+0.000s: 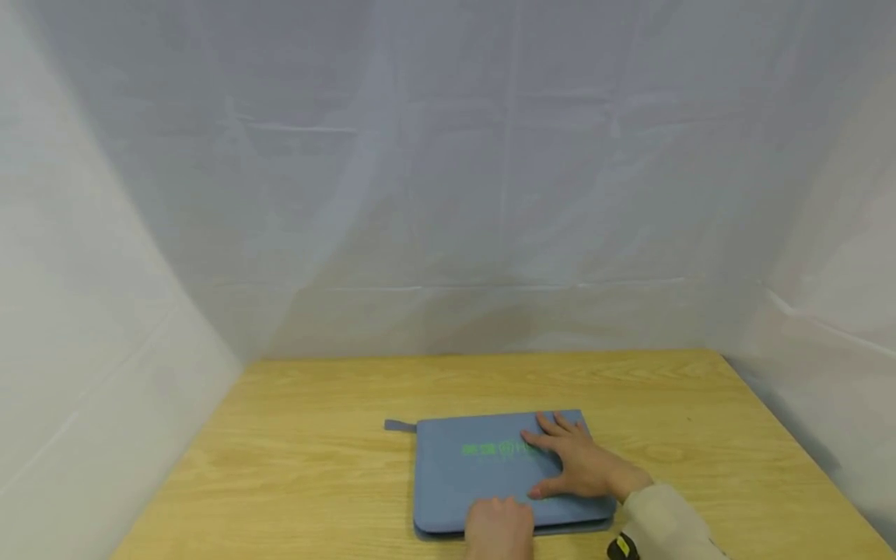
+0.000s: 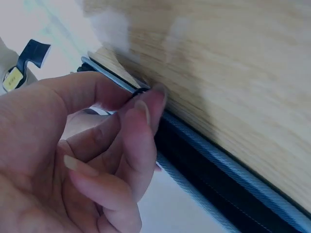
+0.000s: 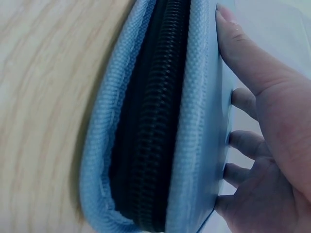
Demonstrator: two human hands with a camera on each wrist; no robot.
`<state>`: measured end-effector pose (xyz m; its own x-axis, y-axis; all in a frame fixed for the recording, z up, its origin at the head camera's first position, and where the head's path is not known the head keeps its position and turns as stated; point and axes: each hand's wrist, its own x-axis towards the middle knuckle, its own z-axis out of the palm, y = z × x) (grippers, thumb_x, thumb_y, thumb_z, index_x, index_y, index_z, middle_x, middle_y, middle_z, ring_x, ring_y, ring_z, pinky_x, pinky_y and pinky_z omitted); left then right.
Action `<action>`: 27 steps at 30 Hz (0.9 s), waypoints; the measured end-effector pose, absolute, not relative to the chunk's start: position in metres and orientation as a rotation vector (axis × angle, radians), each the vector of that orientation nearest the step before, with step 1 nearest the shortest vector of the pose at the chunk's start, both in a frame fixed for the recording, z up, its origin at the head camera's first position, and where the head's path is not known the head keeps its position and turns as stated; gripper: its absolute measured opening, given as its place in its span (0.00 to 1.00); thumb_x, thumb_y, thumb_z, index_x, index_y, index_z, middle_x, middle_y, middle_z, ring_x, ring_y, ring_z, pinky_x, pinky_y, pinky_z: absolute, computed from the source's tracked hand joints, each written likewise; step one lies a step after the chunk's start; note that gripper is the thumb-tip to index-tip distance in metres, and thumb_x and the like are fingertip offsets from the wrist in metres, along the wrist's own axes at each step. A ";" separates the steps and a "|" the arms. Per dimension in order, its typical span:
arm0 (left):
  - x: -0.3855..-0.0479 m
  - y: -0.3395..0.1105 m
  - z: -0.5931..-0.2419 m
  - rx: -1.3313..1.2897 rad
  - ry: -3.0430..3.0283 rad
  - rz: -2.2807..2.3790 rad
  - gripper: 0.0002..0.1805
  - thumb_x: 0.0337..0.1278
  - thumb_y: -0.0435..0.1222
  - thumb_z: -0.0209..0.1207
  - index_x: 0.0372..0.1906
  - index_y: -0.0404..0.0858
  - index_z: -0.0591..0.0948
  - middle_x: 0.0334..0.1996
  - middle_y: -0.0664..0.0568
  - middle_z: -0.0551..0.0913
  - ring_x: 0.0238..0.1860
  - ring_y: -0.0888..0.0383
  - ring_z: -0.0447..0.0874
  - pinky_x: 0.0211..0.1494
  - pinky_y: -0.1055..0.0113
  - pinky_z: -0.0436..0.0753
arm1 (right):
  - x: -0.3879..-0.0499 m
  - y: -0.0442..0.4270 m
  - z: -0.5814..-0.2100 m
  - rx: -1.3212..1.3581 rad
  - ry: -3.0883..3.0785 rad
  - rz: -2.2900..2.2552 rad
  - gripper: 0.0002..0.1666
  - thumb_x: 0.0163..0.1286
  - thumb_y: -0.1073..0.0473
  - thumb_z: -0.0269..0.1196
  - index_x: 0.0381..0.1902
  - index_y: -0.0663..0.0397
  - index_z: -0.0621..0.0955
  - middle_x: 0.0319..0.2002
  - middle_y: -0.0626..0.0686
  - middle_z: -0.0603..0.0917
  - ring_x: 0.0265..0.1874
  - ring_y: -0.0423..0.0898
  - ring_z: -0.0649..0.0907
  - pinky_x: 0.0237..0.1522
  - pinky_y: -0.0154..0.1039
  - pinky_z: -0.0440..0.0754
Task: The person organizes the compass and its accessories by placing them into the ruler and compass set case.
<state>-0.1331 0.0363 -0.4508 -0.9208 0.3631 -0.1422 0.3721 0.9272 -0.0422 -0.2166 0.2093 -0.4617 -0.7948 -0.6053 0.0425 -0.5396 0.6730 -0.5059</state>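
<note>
A flat blue zippered case [image 1: 448, 486] with green lettering lies on the wooden table. At its near edge my left hand [image 1: 500, 527] is curled. The left wrist view shows that hand's thumb and fingertips pinching a small dark zipper pull, mostly hidden by the fingers. My right hand [image 1: 584, 467] rests spread on the right part of the cover, hiding some of the lettering. Black zipper teeth [image 3: 153, 121] run between the two blue piped edges in the right wrist view, and they look meshed there.
A short blue strap [image 1: 400, 425] sticks out from the case's far left corner. Around the wooden table [image 1: 301, 451] hang pale sheets [image 1: 448, 179] at the back and both sides. A dark band with a yellow label [image 1: 621, 547] is on the right sleeve [image 1: 668, 521].
</note>
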 end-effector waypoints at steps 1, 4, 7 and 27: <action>-0.134 0.034 -0.451 0.573 2.948 -0.094 0.07 0.47 0.44 0.67 0.28 0.45 0.86 0.24 0.57 0.82 0.26 0.58 0.80 0.32 0.60 0.80 | -0.217 0.209 -0.462 -0.946 2.754 -0.771 0.53 0.52 0.32 0.66 0.70 0.54 0.67 0.71 0.69 0.53 0.68 0.71 0.48 0.60 0.72 0.42; -0.137 0.029 -0.452 0.565 2.923 -0.071 0.09 0.44 0.44 0.68 0.29 0.44 0.86 0.26 0.57 0.82 0.29 0.58 0.81 0.35 0.59 0.80 | -0.218 0.210 -0.462 -0.937 2.750 -0.776 0.53 0.52 0.32 0.66 0.70 0.53 0.66 0.71 0.68 0.53 0.68 0.71 0.47 0.61 0.72 0.41; -0.140 0.022 -0.450 0.504 2.877 -0.050 0.12 0.43 0.45 0.69 0.31 0.43 0.86 0.28 0.57 0.83 0.32 0.57 0.82 0.39 0.57 0.81 | -0.219 0.209 -0.462 -0.929 2.752 -0.779 0.54 0.52 0.31 0.66 0.70 0.53 0.66 0.71 0.68 0.52 0.69 0.71 0.47 0.61 0.71 0.41; -0.132 -0.063 -0.448 0.340 2.956 0.008 0.15 0.40 0.49 0.70 0.20 0.45 0.79 0.16 0.56 0.75 0.19 0.59 0.75 0.24 0.58 0.77 | -0.216 0.210 -0.465 -0.895 2.763 -0.783 0.53 0.51 0.31 0.66 0.69 0.54 0.68 0.71 0.69 0.53 0.68 0.72 0.48 0.59 0.73 0.41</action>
<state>-0.1324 -0.0634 -0.4482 -0.9603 0.2258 -0.1638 0.2249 0.9741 0.0244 -0.2155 0.2096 -0.4650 -0.8146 -0.5791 0.0319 -0.5098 0.6886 -0.5157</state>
